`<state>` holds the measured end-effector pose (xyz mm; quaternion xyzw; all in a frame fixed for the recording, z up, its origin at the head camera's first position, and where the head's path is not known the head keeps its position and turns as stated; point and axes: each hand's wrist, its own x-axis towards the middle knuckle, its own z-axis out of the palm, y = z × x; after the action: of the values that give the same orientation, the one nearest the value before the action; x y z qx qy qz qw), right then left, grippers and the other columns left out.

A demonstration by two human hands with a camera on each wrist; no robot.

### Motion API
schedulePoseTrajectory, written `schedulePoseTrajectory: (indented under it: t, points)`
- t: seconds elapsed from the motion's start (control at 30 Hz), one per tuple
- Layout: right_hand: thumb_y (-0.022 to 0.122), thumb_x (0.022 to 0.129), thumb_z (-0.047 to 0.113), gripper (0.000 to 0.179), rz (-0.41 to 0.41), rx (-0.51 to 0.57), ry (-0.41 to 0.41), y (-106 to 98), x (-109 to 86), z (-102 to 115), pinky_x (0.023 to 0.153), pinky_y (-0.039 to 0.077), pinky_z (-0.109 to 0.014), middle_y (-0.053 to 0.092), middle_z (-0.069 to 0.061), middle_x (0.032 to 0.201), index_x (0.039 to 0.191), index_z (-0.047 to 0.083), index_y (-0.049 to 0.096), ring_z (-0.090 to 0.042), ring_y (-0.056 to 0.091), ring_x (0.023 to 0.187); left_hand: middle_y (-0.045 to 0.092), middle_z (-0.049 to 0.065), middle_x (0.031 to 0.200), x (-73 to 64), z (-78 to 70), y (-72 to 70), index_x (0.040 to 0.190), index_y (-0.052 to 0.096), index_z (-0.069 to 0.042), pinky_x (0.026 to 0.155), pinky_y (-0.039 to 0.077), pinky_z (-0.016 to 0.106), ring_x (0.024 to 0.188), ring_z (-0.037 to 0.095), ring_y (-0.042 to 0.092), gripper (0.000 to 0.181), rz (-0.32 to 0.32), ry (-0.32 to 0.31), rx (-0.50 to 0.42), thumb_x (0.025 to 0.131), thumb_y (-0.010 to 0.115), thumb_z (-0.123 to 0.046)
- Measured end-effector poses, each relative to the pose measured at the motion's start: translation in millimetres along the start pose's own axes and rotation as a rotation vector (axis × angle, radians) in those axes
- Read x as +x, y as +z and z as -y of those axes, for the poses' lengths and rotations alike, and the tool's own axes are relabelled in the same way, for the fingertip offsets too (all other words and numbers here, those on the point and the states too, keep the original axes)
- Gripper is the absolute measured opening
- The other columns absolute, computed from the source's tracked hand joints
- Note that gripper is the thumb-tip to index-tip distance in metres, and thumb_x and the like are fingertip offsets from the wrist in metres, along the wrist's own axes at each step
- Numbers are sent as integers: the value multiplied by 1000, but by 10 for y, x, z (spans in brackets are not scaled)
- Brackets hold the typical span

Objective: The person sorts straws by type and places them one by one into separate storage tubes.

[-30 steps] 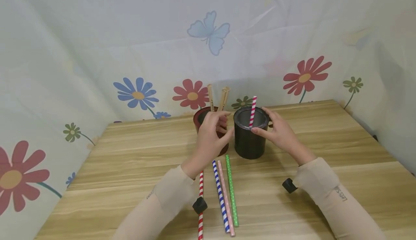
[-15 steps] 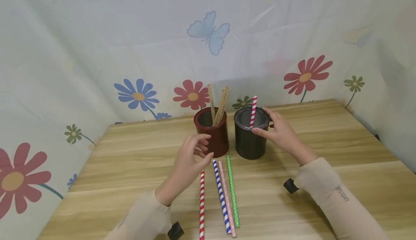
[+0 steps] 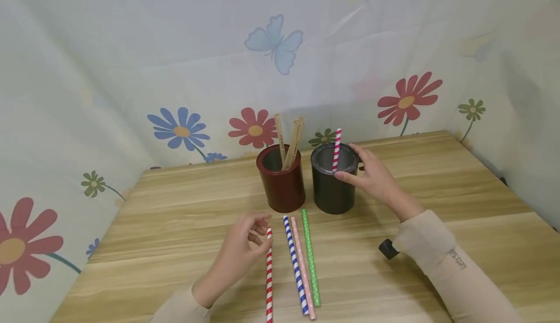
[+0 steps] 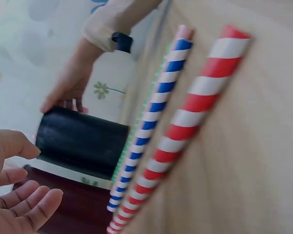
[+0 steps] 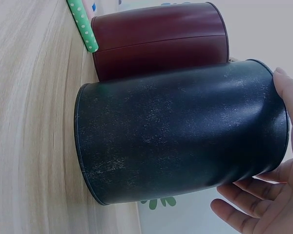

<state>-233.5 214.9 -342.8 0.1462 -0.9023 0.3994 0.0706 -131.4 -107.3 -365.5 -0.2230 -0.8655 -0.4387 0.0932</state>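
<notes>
My right hand [image 3: 376, 177] grips the rim of a black pen holder [image 3: 333, 194], thumb at the near edge and fingers round the side. A magenta-and-white striped paper straw [image 3: 337, 145] stands upright in it. To its left is a dark red pen holder [image 3: 283, 191] with several tan, printed sticks [image 3: 292, 145]. My left hand [image 3: 240, 245] is empty, fingers loosely bent, close to the top end of a red-and-white striped straw [image 3: 269, 284] on the table. In the left wrist view, open space lies between its thumb and fingers [image 4: 44, 209].
Right of the red striped straw lie a blue-and-white striped straw [image 3: 295, 264], a pink dotted one [image 3: 304, 274] and a green dotted one [image 3: 311, 260], roughly parallel. The wooden table [image 3: 188, 206] backs onto a flower-printed cloth [image 3: 192, 60].
My left hand has come back from beside the red pen holder, down and left to the red-and-white straw. My right hand keeps its grip on the black pen holder.
</notes>
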Motion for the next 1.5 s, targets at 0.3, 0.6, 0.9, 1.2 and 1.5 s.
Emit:
schedulePoseTrajectory:
  t: [0.3,0.6,0.9,1.2,1.5]
  points:
    - [67,86,46,89,2,-8,3,1,2,20,100,44,-57,38,-25,146,151,2,24,-41,49,123,59,14,96,-131,133,-5,121,57,1,69,53,21,83,18,59,51,130,-271,1,72,72,6]
    - [67,86,47,91,13,-17,24,-7,-12,22,99,45,-57,37,-25,147,151,1,23,-41,48,123,58,14,91,-141,189,96,127,46,11,57,50,20,74,15,62,65,255,-326,10,72,78,-3]
    - [66,86,47,90,13,-21,22,-15,-18,20,100,44,-57,36,-26,148,151,1,22,-42,47,124,59,7,79,-83,159,158,121,51,6,58,42,22,68,13,49,60,227,-346,139,70,80,-6]
    - [66,86,48,91,27,-18,18,-6,8,46,100,44,-57,35,-26,148,151,1,22,-42,48,125,63,7,80,-97,187,172,116,51,9,54,46,21,64,10,53,54,218,-346,141,69,76,0]
    - [66,86,47,91,18,-19,20,-14,-8,35,102,43,-57,34,-27,149,151,1,22,-42,46,126,61,6,78,-83,179,178,119,51,8,50,45,20,60,10,52,54,236,-350,183,68,71,4]
